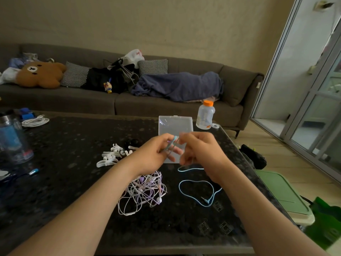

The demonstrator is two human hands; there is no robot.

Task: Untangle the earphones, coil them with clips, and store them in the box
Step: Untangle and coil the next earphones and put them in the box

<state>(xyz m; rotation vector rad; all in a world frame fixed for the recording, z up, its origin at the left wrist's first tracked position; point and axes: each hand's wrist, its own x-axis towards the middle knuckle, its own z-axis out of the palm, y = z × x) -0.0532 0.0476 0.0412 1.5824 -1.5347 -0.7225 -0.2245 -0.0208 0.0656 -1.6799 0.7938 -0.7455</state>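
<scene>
white clips heaped on table | left hand raised, fingers curled, blue earphone cable looped round them | tangled white-purple earphones under its wrist | clear box behind hands | right hand pinches same cable, tail and plug on table

The dark speckled tabletop carries a clear plastic box at its far side, with an orange-capped bottle just right of it. White clips lie piled mid-table. Nearer sit 1 tangle of white and purple earphones and a looped blue earphone cable. A coiled white cable lies far left.
</scene>
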